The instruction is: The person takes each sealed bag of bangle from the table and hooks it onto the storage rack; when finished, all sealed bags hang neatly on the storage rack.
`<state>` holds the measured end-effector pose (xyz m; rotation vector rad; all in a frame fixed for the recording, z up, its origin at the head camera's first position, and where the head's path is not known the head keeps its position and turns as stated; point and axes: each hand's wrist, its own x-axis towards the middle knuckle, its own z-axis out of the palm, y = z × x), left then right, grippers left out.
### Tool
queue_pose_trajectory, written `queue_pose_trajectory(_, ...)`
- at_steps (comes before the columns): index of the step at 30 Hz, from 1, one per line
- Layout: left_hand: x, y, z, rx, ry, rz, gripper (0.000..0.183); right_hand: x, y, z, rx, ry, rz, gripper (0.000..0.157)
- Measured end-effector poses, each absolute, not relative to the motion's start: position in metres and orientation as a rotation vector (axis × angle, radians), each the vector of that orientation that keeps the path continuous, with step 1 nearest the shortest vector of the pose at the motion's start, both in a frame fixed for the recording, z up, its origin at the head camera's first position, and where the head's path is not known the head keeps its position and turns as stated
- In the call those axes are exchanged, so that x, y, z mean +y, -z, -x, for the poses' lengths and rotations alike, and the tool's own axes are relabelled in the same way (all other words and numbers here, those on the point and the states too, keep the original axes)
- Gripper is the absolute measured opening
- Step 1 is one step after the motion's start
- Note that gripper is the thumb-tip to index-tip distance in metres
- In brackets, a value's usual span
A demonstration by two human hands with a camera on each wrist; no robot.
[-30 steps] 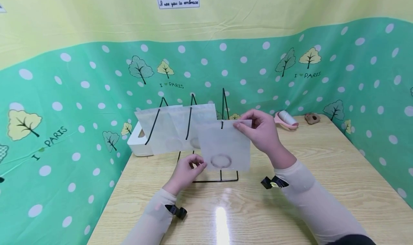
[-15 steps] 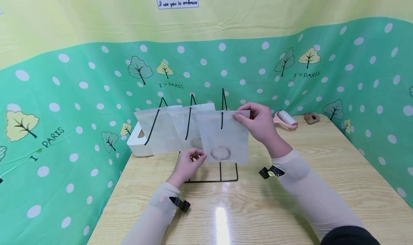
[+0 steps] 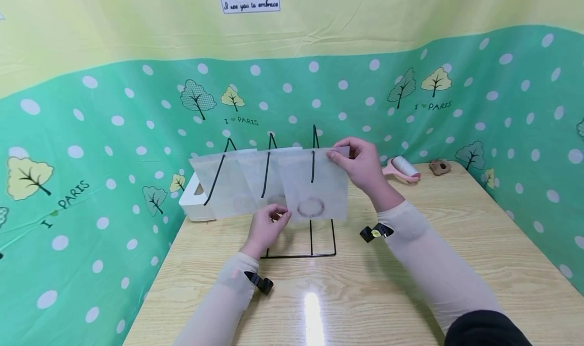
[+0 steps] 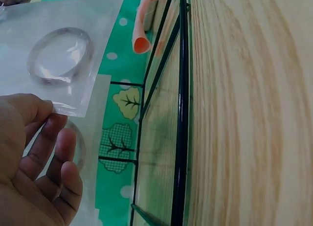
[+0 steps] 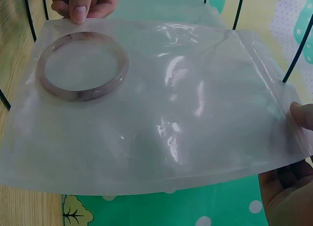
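Observation:
A translucent plastic bag point(image 3: 296, 179) hangs at the right prong of a black wire rack point(image 3: 296, 256), whose rod shows in front of the bag near its top edge. Low inside the bag lies a bangle point(image 5: 78, 95), pale with brownish marbling. My right hand point(image 3: 363, 166) pinches the bag's upper right corner between thumb and fingers. At the lower left corner, my left hand point(image 3: 267, 228) pinches the bag's edge with thumb and index finger. Two similar bags, the left one point(image 3: 223, 184) and the middle one point(image 3: 255, 166), hang on the other prongs, with faint rings inside.
Behind the rack at the left stands a white box point(image 3: 191, 209). A white roll with a pink handle point(image 3: 401, 174) and a small brown object point(image 3: 439, 167) lie at the back right of the wooden table point(image 3: 365, 295). A patterned green and yellow curtain point(image 3: 137, 184) surrounds the table.
Both hands have risen with the bag, which now sits level with the other two. More of the prong's rod shows in front of it, and more of the rack's base is uncovered below.

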<state>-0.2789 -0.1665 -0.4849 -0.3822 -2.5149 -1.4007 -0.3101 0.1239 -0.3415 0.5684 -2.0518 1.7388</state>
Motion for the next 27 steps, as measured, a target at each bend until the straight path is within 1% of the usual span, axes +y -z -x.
queue_pose_trajectory(6,-0.162,0.482,0.282,-2.512,1.378,0.3,0.012,0.127,0.342,0.321,-2.068,-1.759,-0.555,0.024)
queue_pose_trajectory(11,-0.157,0.479,0.284,-2.517,1.348,0.25,0.011,0.128,0.341,0.326,-2.079,-1.794,-0.525,0.024)
queue_pose_trajectory(17,-0.152,0.478,0.286,-2.513,1.3,0.234,0.011,0.128,0.341,0.328,-2.085,-1.839,-0.5,0.023)
queue_pose_trajectory(27,-0.148,0.477,0.289,-2.517,1.24,0.202,0.011,0.128,0.339,0.326,-2.107,-1.868,-0.476,0.029)
